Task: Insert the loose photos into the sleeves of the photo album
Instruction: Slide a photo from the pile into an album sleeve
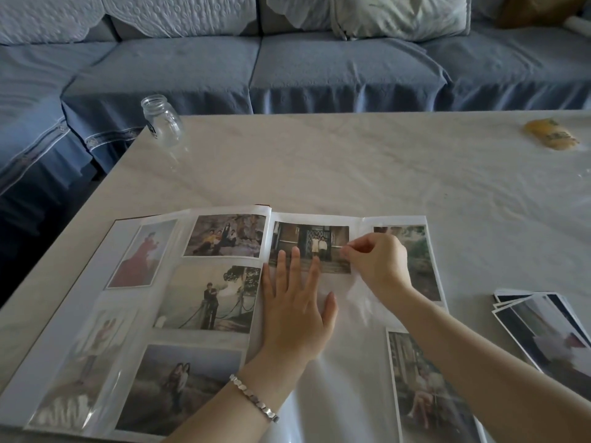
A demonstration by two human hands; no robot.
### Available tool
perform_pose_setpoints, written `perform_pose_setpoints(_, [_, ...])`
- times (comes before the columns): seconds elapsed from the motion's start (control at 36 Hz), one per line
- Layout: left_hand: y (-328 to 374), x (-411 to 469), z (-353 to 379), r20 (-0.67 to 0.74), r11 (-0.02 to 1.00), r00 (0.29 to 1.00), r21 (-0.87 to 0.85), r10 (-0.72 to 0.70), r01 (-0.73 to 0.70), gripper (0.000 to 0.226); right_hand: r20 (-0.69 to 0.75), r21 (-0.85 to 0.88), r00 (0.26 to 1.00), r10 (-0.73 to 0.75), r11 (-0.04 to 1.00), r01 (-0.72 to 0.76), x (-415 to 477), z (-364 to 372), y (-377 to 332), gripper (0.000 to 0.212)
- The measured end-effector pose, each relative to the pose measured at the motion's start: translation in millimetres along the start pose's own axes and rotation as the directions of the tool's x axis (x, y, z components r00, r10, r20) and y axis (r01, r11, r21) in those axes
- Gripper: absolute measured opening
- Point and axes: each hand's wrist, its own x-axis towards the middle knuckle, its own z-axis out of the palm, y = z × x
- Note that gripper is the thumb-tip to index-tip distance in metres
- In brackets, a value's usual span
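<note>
An open photo album [80, 311] lies on the table in front of me, its left page filled with several sleeved photos. On the right page a dark photo of a doorway [307, 241] sits at the top left. My left hand [295, 308] lies flat with straight fingers on the right page, fingertips on that photo's lower edge. My right hand [377, 263] pinches the photo's right edge or the clear sleeve there; I cannot tell which. Two more photos show on the right page: one [419, 260] at the top right and another [425, 385] at the bottom right. A stack of loose photos [543, 330] lies at the right.
The pale table [351, 161] carries a glass jar [161, 119] at its far left corner and a yellow packet [551, 134] at the far right. A blue sofa [287, 65] with a pale cushion [399, 14] stands close behind the table.
</note>
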Motion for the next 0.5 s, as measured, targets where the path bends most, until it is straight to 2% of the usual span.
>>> perform_pose_setpoints(0.14, [0.2, -0.1, -0.6, 0.026, 1.0, 1.0, 0.012, -0.005, 0.004, 0.059, -0.054, -0.007, 0.998, -0.013, 1.0, 0.013, -2.8, 1.2, 3.4, 0.005])
perform_pose_setpoints(0.5, [0.3, -1.4, -4.9, 0.065, 1.0, 0.998, -0.026, -0.008, 0.009, 0.059, 0.016, 0.092, 0.996, 0.09, 0.992, -0.091, 6.3, -5.5, 5.1, 0.012])
